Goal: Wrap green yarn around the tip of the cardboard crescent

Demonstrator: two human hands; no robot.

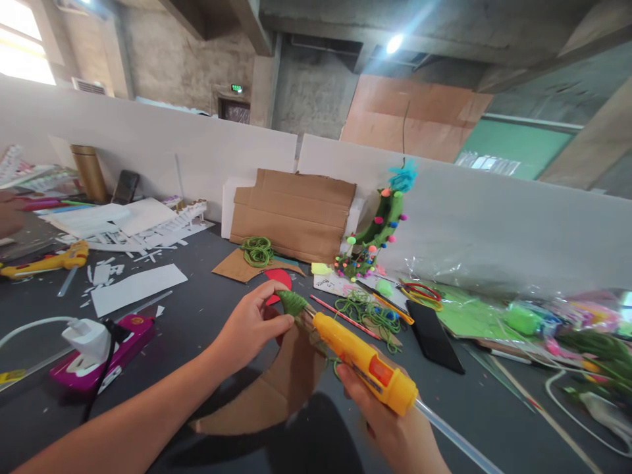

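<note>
A brown cardboard crescent (276,388) hangs over the dark table, its upper tip wrapped in green yarn (292,303). My left hand (257,316) pinches that wrapped tip between thumb and fingers. In my right hand (385,411) is a yellow hot glue gun (368,359), with a clear glue stick (454,434) running out of its back end. The nozzle touches or nearly touches the cardboard just below the yarn wrapping; the exact contact is hidden. Loose green yarn (368,313) lies beyond the gun.
Scissors (422,295), a black phone (434,336) and a cutter sit to the right. Behind stand a cardboard sheet (296,210) and a green crescent with pompoms (390,217). A magenta power strip (106,355) and another yellow glue gun (49,261) lie left, near a person's hand (10,214).
</note>
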